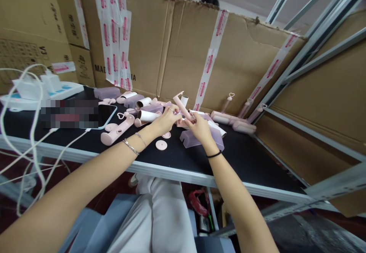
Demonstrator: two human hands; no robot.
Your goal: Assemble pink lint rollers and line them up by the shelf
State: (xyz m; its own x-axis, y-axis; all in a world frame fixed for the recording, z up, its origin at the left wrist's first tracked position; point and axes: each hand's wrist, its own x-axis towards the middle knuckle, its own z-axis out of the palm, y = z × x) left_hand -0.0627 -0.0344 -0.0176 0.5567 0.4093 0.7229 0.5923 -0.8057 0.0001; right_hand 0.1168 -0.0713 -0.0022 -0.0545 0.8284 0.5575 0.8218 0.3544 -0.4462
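Both hands meet over a black table [243, 161]. My left hand [165, 121] and my right hand [200, 128] are both closed on a pink lint-roller handle [182, 107] that tilts up to the left between them. Under my right hand lies a translucent purple cover [191, 139]. A white paper roll [147, 116] lies just left of my left hand. Two pink round caps [161, 144] sit on the table below my left hand. Another pink handle [117, 131] lies further left.
More pink handles [232, 119], purple covers [107, 92] and rolls lie along the back of the table. A phone [106, 115] and a white power strip [42, 89] with cables sit at the left. Taped cardboard walls [177, 50] and a metal frame [309, 43] close in the table.
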